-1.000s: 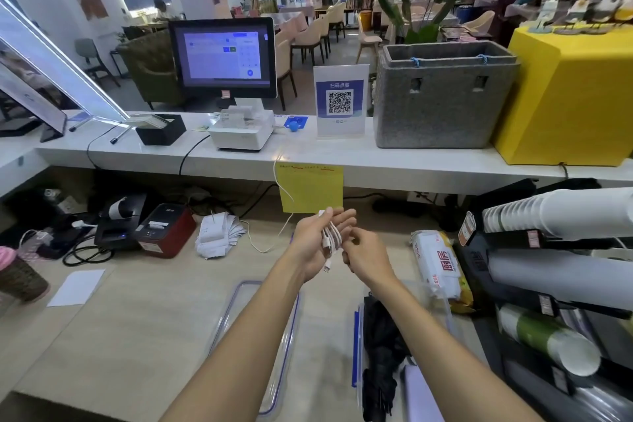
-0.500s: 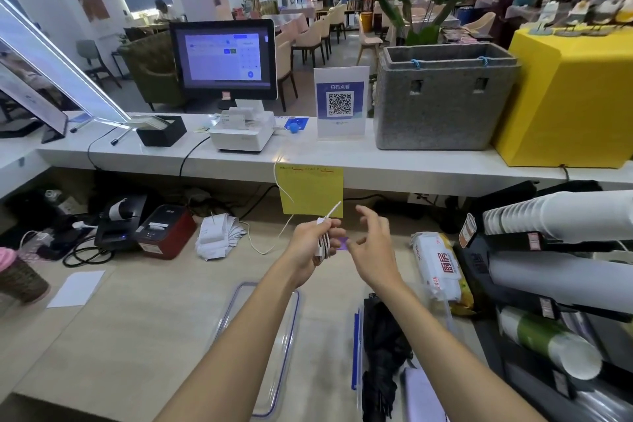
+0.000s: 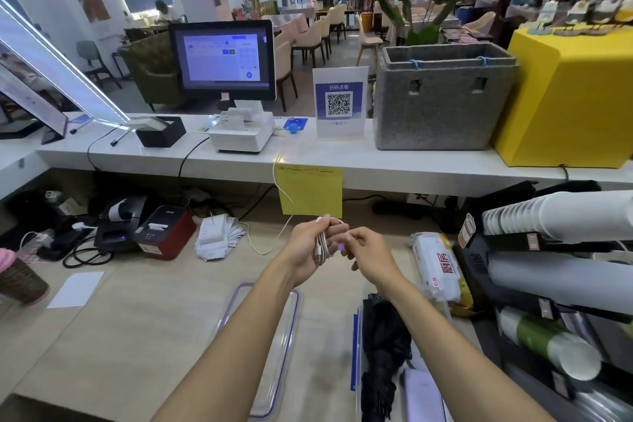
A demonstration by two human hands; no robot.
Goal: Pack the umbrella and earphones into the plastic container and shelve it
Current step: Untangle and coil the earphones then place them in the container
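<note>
My left hand is closed around a coiled bundle of white earphones, held above the wooden counter. My right hand hovers right beside it, its fingertips curled near the loose end of the cord. Below my right forearm a folded black umbrella lies inside a clear plastic container with a blue rim. The container's clear lid, blue-edged, lies flat on the counter under my left forearm.
A white wet-wipes pack lies right of my hands. Stacked paper cups in a dispenser fill the right side. Red and black printers, receipts and cables sit at the left. A raised white ledge holds a screen and grey foam box.
The earphone cord's loose end, sticking up half a second ago, is now wrapped into the bundle. My right hand has moved back in close to the left hand.
</note>
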